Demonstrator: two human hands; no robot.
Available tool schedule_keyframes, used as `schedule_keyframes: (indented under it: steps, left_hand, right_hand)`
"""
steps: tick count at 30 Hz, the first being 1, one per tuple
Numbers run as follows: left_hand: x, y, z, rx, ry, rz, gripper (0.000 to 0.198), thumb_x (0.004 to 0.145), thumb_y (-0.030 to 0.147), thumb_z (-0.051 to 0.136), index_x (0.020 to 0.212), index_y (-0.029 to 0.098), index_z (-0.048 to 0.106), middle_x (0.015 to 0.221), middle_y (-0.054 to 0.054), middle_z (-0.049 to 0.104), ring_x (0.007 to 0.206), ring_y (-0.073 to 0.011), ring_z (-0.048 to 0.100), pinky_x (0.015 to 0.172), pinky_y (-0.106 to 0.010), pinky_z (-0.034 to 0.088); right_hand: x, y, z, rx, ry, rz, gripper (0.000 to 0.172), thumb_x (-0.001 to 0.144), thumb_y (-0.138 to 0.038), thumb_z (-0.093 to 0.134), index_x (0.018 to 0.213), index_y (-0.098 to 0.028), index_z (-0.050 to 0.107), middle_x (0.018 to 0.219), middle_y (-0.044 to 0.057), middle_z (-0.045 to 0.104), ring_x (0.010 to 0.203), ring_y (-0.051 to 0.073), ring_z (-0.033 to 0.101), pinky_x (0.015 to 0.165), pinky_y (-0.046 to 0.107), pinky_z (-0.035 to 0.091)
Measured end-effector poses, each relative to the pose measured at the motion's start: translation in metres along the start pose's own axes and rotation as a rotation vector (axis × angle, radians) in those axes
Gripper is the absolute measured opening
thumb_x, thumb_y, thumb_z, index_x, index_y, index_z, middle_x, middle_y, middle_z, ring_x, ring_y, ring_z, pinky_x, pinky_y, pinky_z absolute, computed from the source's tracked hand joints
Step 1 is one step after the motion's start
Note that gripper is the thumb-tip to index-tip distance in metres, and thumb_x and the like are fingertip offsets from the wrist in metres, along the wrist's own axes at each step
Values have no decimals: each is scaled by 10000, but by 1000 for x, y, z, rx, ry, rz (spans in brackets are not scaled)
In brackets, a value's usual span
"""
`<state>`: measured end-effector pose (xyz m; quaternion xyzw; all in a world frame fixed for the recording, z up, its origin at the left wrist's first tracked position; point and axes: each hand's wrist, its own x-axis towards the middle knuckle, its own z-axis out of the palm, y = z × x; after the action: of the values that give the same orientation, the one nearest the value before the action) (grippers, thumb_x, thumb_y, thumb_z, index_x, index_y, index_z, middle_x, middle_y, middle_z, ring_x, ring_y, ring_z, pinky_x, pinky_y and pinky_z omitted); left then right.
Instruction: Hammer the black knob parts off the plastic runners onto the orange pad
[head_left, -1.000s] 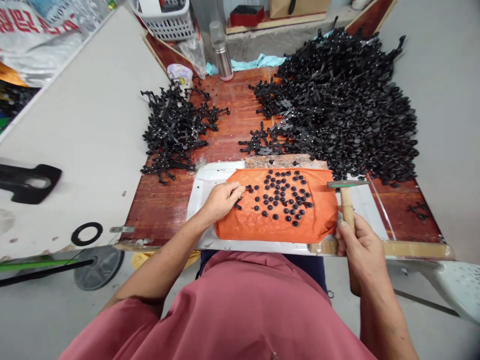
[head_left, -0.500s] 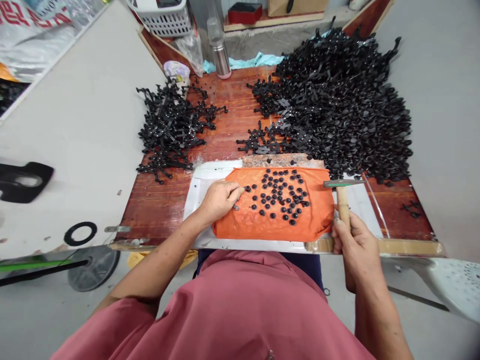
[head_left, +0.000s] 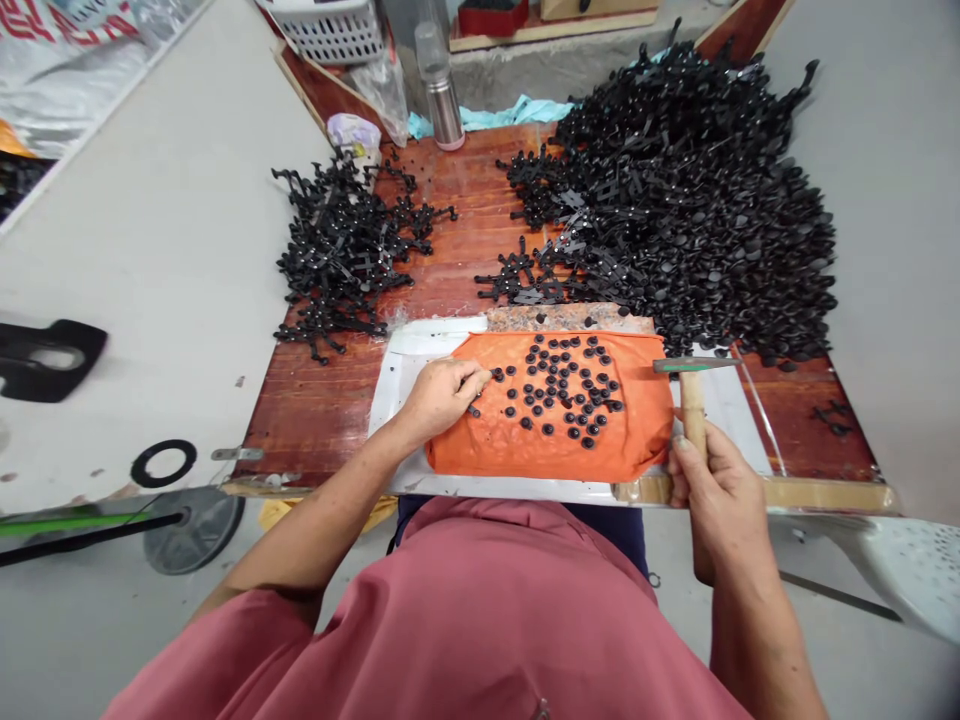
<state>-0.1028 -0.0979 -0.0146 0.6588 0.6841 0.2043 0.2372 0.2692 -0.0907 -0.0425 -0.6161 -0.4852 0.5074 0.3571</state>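
In the head view, my right hand (head_left: 720, 480) is wrapped round the wooden handle of a hammer (head_left: 694, 415). The hammer's flat greenish-grey head is up, over the right end of an orange cloth (head_left: 480, 450). On the cloth's left part rests my left hand (head_left: 442, 395), thumb and fingers pressed together in a pinch. A small black round part (head_left: 498, 375) lies right at those fingertips, and another shows just under the hand; what is inside the pinch is hidden. Several more black round parts (head_left: 551, 385) are scattered over the cloth's middle.
A large heap of black branched pieces (head_left: 697, 200) covers the table's back right. A smaller heap (head_left: 345, 250) lies at the left. Behind stand a metal flask (head_left: 445, 110) and a white basket (head_left: 334, 35). A stone slab (head_left: 517, 318) edges the cloth, over a white board (head_left: 390, 390).
The whole view has shifted slightly. Both hands keep nearly the same place on and beside the cloth, the hammer still held up at the right.
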Motion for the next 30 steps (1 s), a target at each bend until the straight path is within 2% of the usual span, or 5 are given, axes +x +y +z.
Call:
schedule_keyframes:
  steps: [6, 14, 20, 26, 30]
  left_hand:
    - [-1, 2, 1, 107, 44, 30, 385, 998, 321, 548, 631, 203, 553, 636, -18, 626, 681, -178, 557, 791, -333, 378]
    - [-3, 2, -3, 9, 41, 1, 341, 1013, 300, 501, 714, 203, 633, 692, -21, 690, 728, -182, 607, 764, -318, 393]
    - [-2, 0, 2, 62, 23, 14, 375, 1005, 306, 534, 646, 207, 572, 651, -12, 657, 667, -169, 561, 761, -326, 384]
    - [-3, 5, 1, 238, 57, 61, 354, 1007, 323, 568, 684, 207, 655, 707, -52, 715, 729, -211, 571, 851, -385, 377]
    - [-2, 5, 1, 166, 39, 32, 387, 1001, 316, 555, 632, 204, 588, 665, -37, 683, 686, -193, 564, 804, -363, 379]
  right_hand:
    - [1, -1, -1, -37, -3, -13, 308, 956, -553, 699, 903, -260, 617, 627, -59, 508, 471, 109, 431, 413, 239, 377]
    - [1, -3, -1, -37, -12, -18, 306, 953, -561, 699, 919, -264, 631, 602, -58, 501, 452, 115, 437, 403, 241, 375]
    - [-1, -6, 1, -33, 8, -13, 284, 952, -540, 697, 924, -264, 637, 610, -60, 489, 461, 110, 423, 407, 236, 363]
    - [1, -3, 0, -38, 4, -20, 276, 952, -535, 699, 934, -266, 639, 628, -56, 516, 459, 112, 438, 410, 241, 379]
    - [1, -1, -1, -29, -11, -26, 275, 968, -530, 695, 926, -267, 627, 637, -58, 517, 456, 109, 444, 412, 243, 386]
